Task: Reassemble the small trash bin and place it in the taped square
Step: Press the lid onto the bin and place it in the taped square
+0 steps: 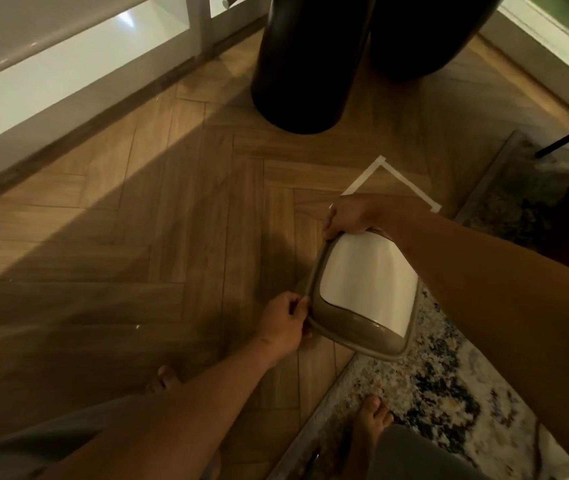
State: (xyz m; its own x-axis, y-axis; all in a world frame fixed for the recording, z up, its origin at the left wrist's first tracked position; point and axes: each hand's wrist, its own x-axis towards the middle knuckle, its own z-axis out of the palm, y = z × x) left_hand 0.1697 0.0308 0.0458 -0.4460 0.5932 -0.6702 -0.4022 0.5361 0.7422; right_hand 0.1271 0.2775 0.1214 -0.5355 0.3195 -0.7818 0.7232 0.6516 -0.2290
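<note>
The small trash bin shows its taupe lid frame and white swing flap from above, just above the wooden floor at centre right. My left hand grips the near left edge of the lid frame. My right hand holds the far edge of the frame, with my forearm crossing over the bin's right side. The bin's body is hidden under the lid. The taped square, marked in white tape, lies on the floor just beyond my right hand; its near part is hidden by the hand and bin.
Two large dark cylindrical legs stand on the floor beyond the square. A patterned rug lies right of the bin, under its edge. A white cabinet runs along the left. My bare feet are near the rug's edge.
</note>
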